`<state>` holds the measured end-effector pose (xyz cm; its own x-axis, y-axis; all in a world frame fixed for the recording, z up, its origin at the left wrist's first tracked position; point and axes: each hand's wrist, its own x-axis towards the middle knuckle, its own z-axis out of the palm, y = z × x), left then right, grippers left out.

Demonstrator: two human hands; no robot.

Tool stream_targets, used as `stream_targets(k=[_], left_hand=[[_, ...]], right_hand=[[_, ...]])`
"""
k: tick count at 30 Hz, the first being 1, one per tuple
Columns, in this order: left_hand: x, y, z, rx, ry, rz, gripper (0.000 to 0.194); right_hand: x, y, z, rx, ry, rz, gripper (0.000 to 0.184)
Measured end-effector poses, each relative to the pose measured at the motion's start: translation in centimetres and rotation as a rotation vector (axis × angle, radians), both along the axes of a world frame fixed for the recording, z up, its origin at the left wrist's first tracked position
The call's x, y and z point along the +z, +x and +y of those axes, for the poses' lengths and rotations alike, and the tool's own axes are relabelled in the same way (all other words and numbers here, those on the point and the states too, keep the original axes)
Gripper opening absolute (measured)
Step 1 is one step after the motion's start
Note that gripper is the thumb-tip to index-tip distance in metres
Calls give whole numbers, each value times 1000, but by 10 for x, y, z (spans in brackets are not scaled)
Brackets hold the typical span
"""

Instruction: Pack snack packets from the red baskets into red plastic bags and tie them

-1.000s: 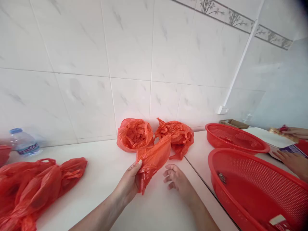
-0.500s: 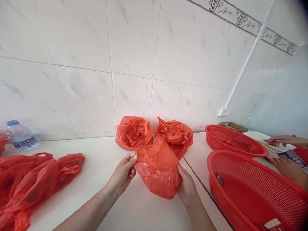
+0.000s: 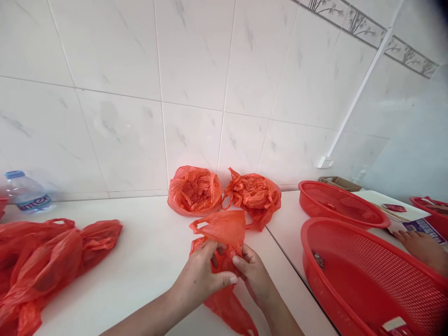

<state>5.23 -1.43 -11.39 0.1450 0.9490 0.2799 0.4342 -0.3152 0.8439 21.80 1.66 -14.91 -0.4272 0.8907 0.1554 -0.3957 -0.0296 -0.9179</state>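
A thin red plastic bag (image 3: 229, 228) with loop handles is bunched up above the white table, in front of me. My right hand (image 3: 257, 275) pinches its middle between thumb and fingers. On the bag's left side my left hand (image 3: 199, 270) has its fingers curled into the film, while its thumb points right, towards the right hand. The lower part of the bag hangs down below both hands. Just beyond stand two red bags stuffed with crumpled film, a left one (image 3: 194, 191) and a right one (image 3: 254, 193), against the tiled wall.
More red plastic bags (image 3: 63, 261) lie heaped at the left, near a water bottle (image 3: 28, 193). At the right are a near red basket (image 3: 336, 294) and a far red basket (image 3: 339, 205). Another person's hand (image 3: 423, 247) rests beyond them. A socket (image 3: 325, 162) is on the wall.
My hands have come together and gathered the bag, which was spread and puffed out between them. At the right, one of the other person's hands has moved off the red packet.
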Motion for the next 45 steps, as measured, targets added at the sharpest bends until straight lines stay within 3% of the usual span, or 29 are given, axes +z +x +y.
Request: stream_targets(k=[3,6,10,14,16,19,22,25,27,30,32,34,36,38,40,41,45], left_hand=[[-5,5,5,-83,-200,-214,29],[0,6,7,-180,-316,-527,18],[11,-12,20,66,-304,-871,22],[25,-50,39,255,-178,-925,25],[34,-64,41,294,-146,-885,26],[46,-69,31,336,-68,-739,28],[51,-54,14,395,303,-254,26],[49,-28,2,180,654,295,20],[46,-10,3,63,720,568,41],[44,7,12,99,668,833,87],[46,9,20,148,620,876,79],[50,7,25,146,586,871,42],[54,5,27,88,591,849,27],[56,6,29,-1,612,804,51],[54,9,35,-93,538,691,80],[52,11,39,-127,463,622,80],[41,8,58,-167,164,425,15]], right_hand=[[-7,-6,-2,83,-54,-64,22],[-13,-4,3,86,-71,-76,26],[-13,14,19,-113,-158,127,18],[-7,44,35,-374,-293,383,16],[-3,55,38,-424,-327,441,13],[5,56,33,-385,-297,458,18],[12,46,24,-342,-251,384,26],[16,37,16,-278,-205,313,32],[16,37,12,-188,-202,282,33],[15,43,11,-57,-237,231,34],[12,48,14,-60,-258,212,32],[9,54,17,-120,-273,200,30],[6,58,19,-157,-276,177,32],[6,61,19,-147,-260,133,37],[7,62,16,-103,-235,53,42],[7,63,14,-80,-223,7,43],[4,60,13,-121,-180,-27,36]])
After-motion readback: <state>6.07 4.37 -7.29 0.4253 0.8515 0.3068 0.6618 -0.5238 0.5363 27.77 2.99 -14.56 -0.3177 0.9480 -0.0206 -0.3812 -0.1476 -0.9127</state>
